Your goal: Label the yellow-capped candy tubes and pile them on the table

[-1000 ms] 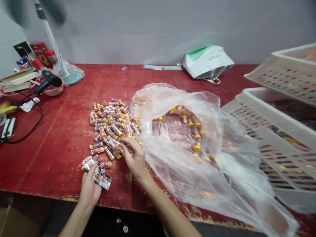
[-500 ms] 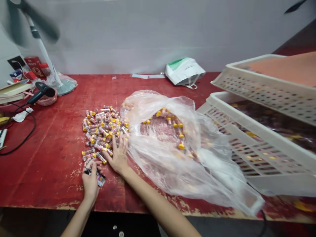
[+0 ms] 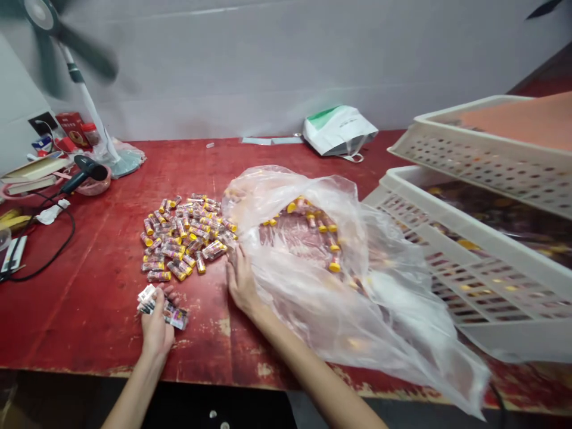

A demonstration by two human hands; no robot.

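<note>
The worn red tabletop (image 3: 102, 322) carries a standing fan (image 3: 87, 102) at its far left corner, blades blurred. Just in front of the fan lies a black hair dryer (image 3: 87, 173), with stacked books (image 3: 33, 171) at the left edge and a red box (image 3: 71, 125) against the wall. A white and green bag (image 3: 339, 131) sits at the far edge. At the right edge two white perforated crates are stacked askew, the upper crate (image 3: 469, 164) over the lower crate (image 3: 451, 208).
</note>
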